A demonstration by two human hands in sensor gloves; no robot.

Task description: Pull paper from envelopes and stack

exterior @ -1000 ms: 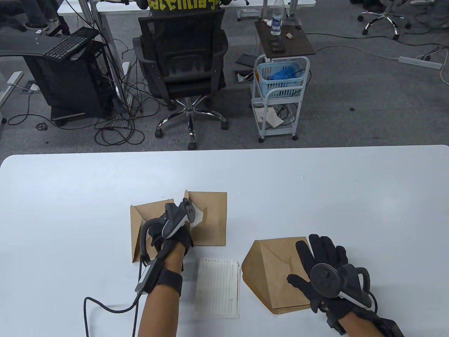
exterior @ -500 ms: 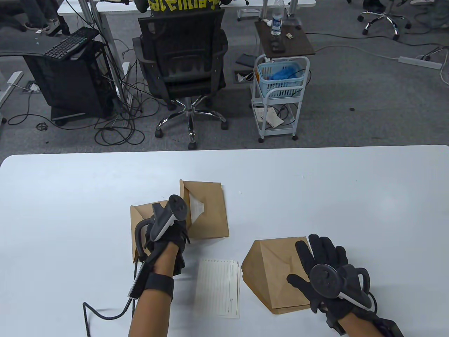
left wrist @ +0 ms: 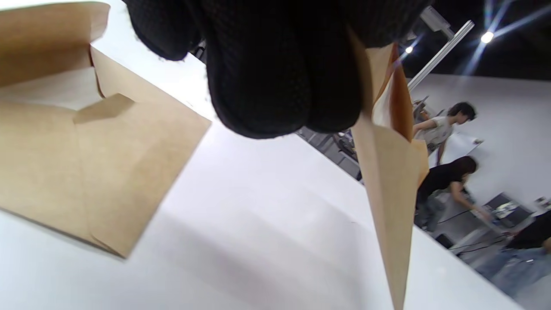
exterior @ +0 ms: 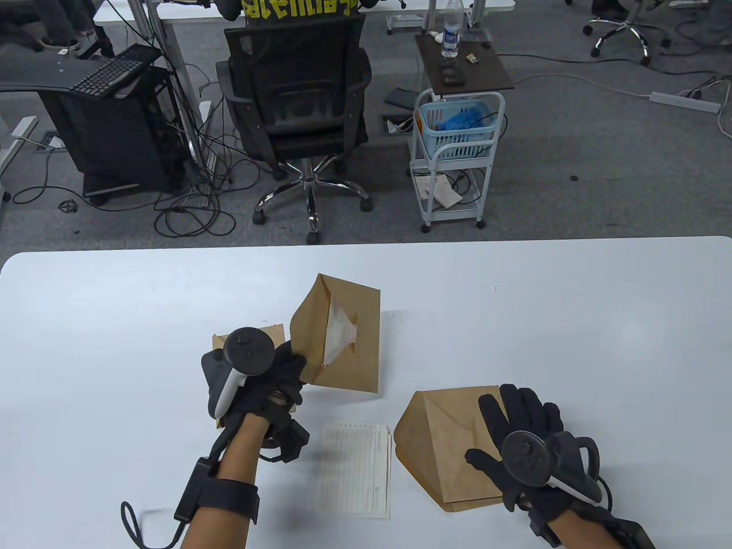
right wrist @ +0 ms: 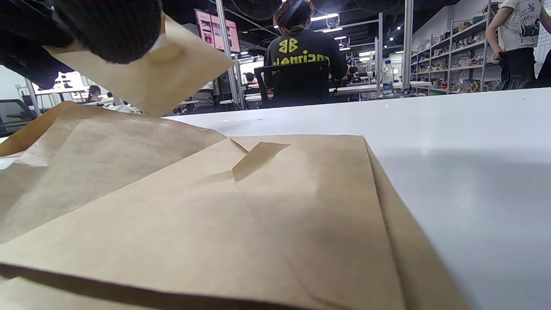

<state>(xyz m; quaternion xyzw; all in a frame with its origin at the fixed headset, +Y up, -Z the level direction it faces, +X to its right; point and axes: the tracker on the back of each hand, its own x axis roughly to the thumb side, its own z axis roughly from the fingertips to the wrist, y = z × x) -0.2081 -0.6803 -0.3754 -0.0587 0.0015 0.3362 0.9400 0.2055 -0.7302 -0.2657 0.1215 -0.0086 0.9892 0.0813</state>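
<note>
Landmark: lined paper stack [exterior: 354, 469] on white table [exterior: 572, 320].

- Left hand [exterior: 251, 383], up-left of stack, grips lifted envelope [exterior: 343, 337] by lower corner; flap open, white paper [exterior: 342, 331] showing inside.
- Second envelope [exterior: 220, 343] flat under that hand.
- Right of stack: third envelope [exterior: 446, 440], right hand [exterior: 526, 440] resting flat on it, fingers spread.
- Beyond table: grey carpet, office chair [exterior: 297, 97], white cart [exterior: 457, 154].

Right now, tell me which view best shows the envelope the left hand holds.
The table view: the lifted envelope shows whole, flap open, white paper inside, the left hand holding its lower corner. The left wrist view shows it edge-on under the fingers; the right wrist view catches one corner.
</note>
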